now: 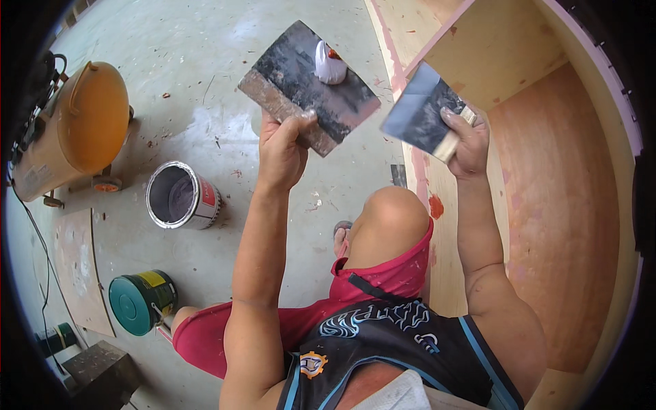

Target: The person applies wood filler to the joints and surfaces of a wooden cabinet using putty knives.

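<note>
My left hand (281, 149) grips a wide, dirty metal board (307, 85) held up flat in front of me. A white blob of putty with a small orange spot (330, 63) sits on its top. My right hand (465, 140) holds a broad putty knife (418, 111) by its wooden handle, blade pointing up and left, a short way right of the board. Both are raised above the concrete floor beside a plywood cabinet (547, 205). My knee (389, 212) in red shorts is bent below them.
An open paint can (179, 196) lies tilted on the floor at left. A green-lidded can (140, 301) lies nearer me. An orange compressor tank (75, 126) stands far left, with a plywood sheet (75, 273) and a dark block (99, 372) below it.
</note>
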